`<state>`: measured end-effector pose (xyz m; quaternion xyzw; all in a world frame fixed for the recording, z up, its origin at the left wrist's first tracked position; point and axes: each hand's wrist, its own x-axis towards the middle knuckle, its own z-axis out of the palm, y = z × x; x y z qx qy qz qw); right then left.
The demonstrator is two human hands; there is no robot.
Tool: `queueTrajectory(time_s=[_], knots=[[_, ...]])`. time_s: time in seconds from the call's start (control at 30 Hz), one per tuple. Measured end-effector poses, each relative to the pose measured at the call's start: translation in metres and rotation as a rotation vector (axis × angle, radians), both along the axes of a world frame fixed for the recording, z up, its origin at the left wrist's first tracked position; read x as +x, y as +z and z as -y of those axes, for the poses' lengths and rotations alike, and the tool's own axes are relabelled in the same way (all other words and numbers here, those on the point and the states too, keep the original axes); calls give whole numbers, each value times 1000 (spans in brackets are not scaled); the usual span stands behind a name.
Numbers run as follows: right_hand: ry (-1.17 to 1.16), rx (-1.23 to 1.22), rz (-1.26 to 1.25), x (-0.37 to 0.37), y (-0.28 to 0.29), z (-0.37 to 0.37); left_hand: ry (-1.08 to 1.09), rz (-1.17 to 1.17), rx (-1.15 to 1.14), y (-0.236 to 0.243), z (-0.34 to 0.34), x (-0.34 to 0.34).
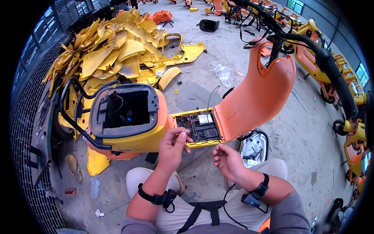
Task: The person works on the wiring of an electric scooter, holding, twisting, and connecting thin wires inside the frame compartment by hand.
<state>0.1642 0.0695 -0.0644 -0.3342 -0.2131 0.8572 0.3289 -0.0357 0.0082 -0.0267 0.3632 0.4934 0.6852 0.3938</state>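
An orange and yellow electric scooter stands before me. Its footboard compartment (196,143) lies uncovered, with a silver box (205,119), dark parts and wires inside. At the compartment's near left corner, my left hand (174,150) is closed in a pinch, thumb against fingers; whatever is between them is too small to name. My right hand (230,160) hovers just off the near right corner with its fingers curled in. What that hand holds, if anything, is hidden. To the left, the scooter's seat base (97,130) has an open dark bay with a cable in it.
A heap of yellow body panels (117,50) rises at the far left. The orange front shield (253,93) and black handlebar (327,62) stand on the right. Beside my right knee lies a tray of small parts (255,146). Clear plastic wrap (222,74) lies on the concrete. More scooters line the right.
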Motion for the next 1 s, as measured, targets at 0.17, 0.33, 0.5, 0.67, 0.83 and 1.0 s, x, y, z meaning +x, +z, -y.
queueTrajectory(time_s=[0.17,0.33,0.5,0.67,0.83,1.0], knots=[[415,-151,282,-11,-26,2,-226,220,69,6,6,4],[1025,277,791,-23,-23,-1,-442,323,64,-1,5,5],[544,1221,973,-13,37,7,-298,-444,-49,0,10,7],[-150,1739,701,4,67,-14,-357,-888,17,12,13,10],[579,958,547,12,34,-41,-501,-1001,240,8,6,22],[563,597,332,14,28,-45,-546,-1169,373,6,1,30]])
